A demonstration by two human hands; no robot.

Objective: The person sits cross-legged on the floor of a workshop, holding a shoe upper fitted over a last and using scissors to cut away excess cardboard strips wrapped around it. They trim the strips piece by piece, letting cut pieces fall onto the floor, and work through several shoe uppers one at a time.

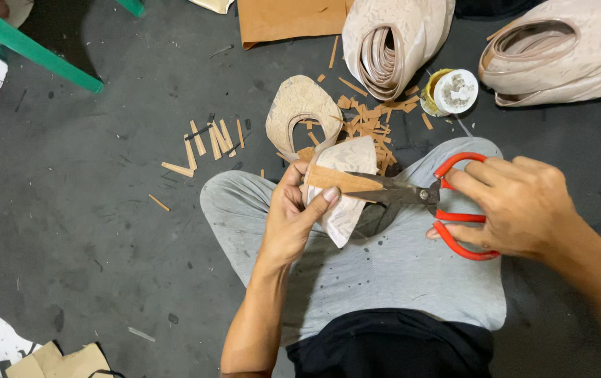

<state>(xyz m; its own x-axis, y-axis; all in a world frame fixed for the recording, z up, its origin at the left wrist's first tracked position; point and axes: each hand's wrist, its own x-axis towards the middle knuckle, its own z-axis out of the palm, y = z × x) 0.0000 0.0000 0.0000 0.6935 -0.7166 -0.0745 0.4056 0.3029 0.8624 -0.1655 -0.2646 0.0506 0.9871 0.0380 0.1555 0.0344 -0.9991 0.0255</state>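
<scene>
Left hand (293, 213): forearm comes up from bottom centre, wrist bent, palm facing right. Fingers curled, thumb pressed on top, pinching a tan strip (339, 180) together with a beige patterned fabric piece (346, 203). The fabric piece droops below the hand over the lap.

Right hand (517, 203): enters from the right edge, back of hand up. Fingers threaded through the red loops of the scissors (430, 199), thumb through the upper loop, remaining fingers curled around the lower one. Loops sit apart. Dark blades point left, tips on the tan strip just beside the left thumb; can't tell how far the blades are parted.

Work is held above the lap: grey trousers (384, 266), crossed legs, black shirt hem at the bottom.

Surface: dark grey floor (90, 210), scuffed and spotted. Tan offcuts (209, 140) are scattered left of the knee, with a denser pile just beyond the hands. A cut beige upper (300, 105) with a U-shaped opening lies flat beyond the left hand. Two stacks of the same beige uppers: one top centre (391, 42), one top right (559, 49). Between them is a small round tin (451, 91), yellow wall, whitish residue on top. Brown paper sheet (290, 21) at the top edge. Green frame leg (31, 49) crosses the top left corner. Cardboard scraps (62, 360) bottom left.
</scene>
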